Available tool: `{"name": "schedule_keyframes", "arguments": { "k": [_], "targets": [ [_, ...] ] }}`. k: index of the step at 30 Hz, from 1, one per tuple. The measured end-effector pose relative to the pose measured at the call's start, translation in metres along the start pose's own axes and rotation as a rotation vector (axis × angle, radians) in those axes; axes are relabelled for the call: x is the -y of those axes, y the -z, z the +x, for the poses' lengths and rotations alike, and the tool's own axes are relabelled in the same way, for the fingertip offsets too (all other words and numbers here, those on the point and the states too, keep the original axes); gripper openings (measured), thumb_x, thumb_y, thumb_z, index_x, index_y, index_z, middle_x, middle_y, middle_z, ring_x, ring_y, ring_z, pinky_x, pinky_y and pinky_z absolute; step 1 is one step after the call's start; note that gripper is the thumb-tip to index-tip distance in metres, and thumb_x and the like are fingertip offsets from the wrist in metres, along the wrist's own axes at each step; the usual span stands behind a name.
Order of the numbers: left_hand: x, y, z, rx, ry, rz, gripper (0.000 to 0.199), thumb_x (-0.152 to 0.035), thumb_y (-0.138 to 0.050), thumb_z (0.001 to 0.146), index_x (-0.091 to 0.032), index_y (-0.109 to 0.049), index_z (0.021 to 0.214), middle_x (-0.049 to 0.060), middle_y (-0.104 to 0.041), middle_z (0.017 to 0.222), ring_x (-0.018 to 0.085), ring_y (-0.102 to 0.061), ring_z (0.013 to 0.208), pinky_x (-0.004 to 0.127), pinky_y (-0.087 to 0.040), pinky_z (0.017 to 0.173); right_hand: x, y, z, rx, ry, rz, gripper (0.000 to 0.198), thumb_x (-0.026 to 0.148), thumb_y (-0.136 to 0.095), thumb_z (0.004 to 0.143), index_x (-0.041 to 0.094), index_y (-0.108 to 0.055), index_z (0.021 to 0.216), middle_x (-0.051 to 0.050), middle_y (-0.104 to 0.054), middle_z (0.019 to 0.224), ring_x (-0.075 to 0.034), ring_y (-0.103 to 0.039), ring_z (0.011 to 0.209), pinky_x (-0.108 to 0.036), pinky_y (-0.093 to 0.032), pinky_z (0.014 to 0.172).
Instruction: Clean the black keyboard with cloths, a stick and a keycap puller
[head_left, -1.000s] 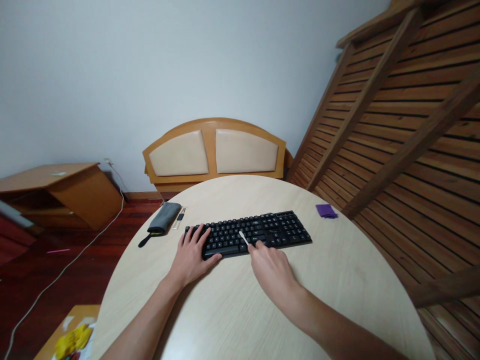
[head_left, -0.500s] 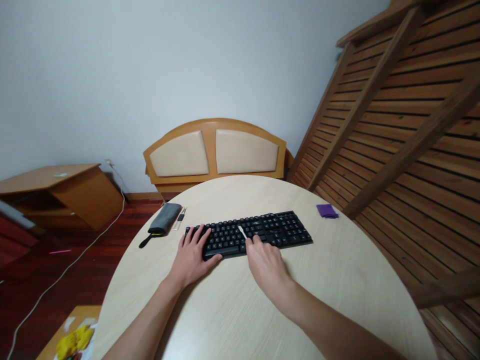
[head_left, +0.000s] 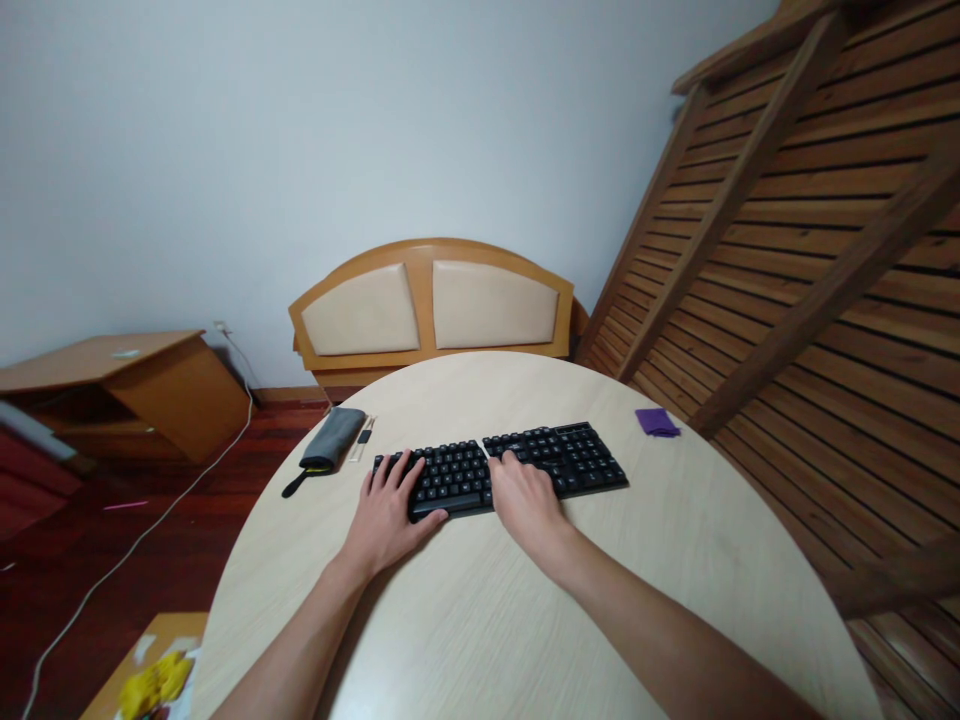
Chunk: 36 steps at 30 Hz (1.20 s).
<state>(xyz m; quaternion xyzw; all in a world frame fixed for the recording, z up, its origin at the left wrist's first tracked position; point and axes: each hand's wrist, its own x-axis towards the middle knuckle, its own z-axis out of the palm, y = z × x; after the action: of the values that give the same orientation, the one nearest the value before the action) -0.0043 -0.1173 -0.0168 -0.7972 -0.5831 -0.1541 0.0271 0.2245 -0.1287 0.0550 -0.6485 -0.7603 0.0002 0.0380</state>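
A black keyboard [head_left: 577,458] lies flat on the round, pale wooden table [head_left: 480,610]. Spread over its left end is my left hand [head_left: 386,515], open, with fingertips on the keys and the thumb along the front edge. My right hand [head_left: 525,500] is closed around a thin white stick [head_left: 484,450] that looks like a cotton swab. Its tip points away from me, over the upper middle keys. The fingers hide the rest of the stick and some keys below.
At the table's left stand a grey pouch [head_left: 334,438] with a black strap and a few thin sticks [head_left: 364,438] with a black band. A folded purple cloth [head_left: 657,422] lies on the right. Behind are a headboard [head_left: 427,300] and a slatted wooden frame [head_left: 795,300].
My right hand and the stick have shifted slightly away from me, towards the keyboard's upper rows. The stick now stands steeper in view. My left hand has stayed in place.
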Motion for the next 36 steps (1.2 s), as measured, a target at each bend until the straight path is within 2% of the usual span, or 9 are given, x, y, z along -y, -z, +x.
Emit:
{"name": "schedule_keyframes", "arguments": {
  "k": [10, 19, 30, 36],
  "targets": [
    [-0.002, 0.002, 0.0, 0.013, 0.009, -0.016, 0.081, -0.064, -0.062, 0.085, -0.02, -0.046, 0.152, 0.012, -0.036, 0.162, 0.042, -0.027, 0.149, 0.06, -0.025, 0.119, 0.0, -0.003, 0.009, -0.013, -0.014, 0.035, 0.026, 0.009, -0.045, 0.096, 0.013, -0.07, 0.106, -0.015, -0.071, 0.104, -0.023, -0.073, 0.092, -0.027, -0.052, 0.074],
    [0.0, 0.001, 0.001, 0.012, 0.004, -0.002, 0.082, -0.065, -0.061, 0.085, -0.021, -0.045, 0.152, 0.012, -0.035, 0.163, 0.042, -0.026, 0.149, 0.06, -0.025, 0.119, 0.004, -0.002, 0.013, -0.019, 0.033, 0.052, 0.03, 0.015, -0.043, 0.1, 0.017, -0.069, 0.114, -0.012, -0.071, 0.105, -0.021, -0.073, 0.091, -0.026, -0.051, 0.072],
    [-0.002, 0.004, 0.0, -0.003, 0.004, -0.018, 0.082, -0.065, -0.062, 0.084, -0.02, -0.047, 0.151, 0.013, -0.036, 0.162, 0.042, -0.028, 0.148, 0.06, -0.025, 0.119, 0.011, 0.008, -0.009, 0.024, 0.03, -0.004, 0.035, 0.005, -0.04, 0.098, 0.013, -0.07, 0.113, -0.017, -0.07, 0.105, -0.025, -0.074, 0.091, -0.029, -0.054, 0.071],
    [-0.002, 0.003, 0.0, -0.005, 0.005, -0.029, 0.081, -0.064, -0.063, 0.084, -0.022, -0.046, 0.152, 0.012, -0.036, 0.162, 0.042, -0.027, 0.149, 0.06, -0.025, 0.119, 0.005, 0.005, -0.023, 0.038, 0.036, -0.01, 0.034, 0.005, -0.044, 0.097, 0.015, -0.07, 0.115, -0.014, -0.071, 0.102, -0.024, -0.075, 0.087, -0.028, -0.054, 0.07]
  ]
}}
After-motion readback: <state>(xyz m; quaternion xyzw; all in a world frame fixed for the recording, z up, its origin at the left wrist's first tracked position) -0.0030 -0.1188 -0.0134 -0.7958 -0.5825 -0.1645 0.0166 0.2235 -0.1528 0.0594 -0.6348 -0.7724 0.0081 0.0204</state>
